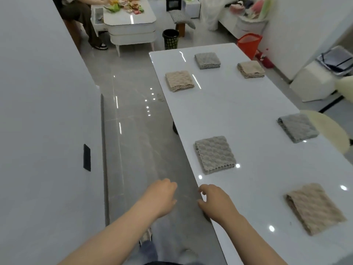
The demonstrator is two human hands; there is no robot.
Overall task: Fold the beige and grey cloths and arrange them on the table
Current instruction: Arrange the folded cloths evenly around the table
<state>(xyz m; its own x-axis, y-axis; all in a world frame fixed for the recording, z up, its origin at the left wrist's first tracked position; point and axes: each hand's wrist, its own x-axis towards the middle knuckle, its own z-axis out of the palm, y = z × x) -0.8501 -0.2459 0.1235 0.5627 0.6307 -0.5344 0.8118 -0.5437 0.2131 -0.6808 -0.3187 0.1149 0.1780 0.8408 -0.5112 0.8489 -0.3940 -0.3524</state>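
Folded and well apart on the white bench (248,111): far-left beige cloth (179,81), far grey cloth (207,60), far-right beige cloth (251,69), right-side grey cloth (297,128), middle grey cloth (214,153), near beige cloth (313,207). Left hand (162,197) off the bench, over the floor, fingers loosely curled, grasping nothing. Right hand (215,201) at the bench's left edge, likewise relaxed and empty.

Left forearm (122,232) and right forearm (254,238) bare, stretched forward, roughly parallel. Left hand (162,197) palm down, fingers loosely curled, holding nothing. Right hand (215,201) just beside it, same pose, also holding nothing. Its fingertips are blurry, probably relaxed.
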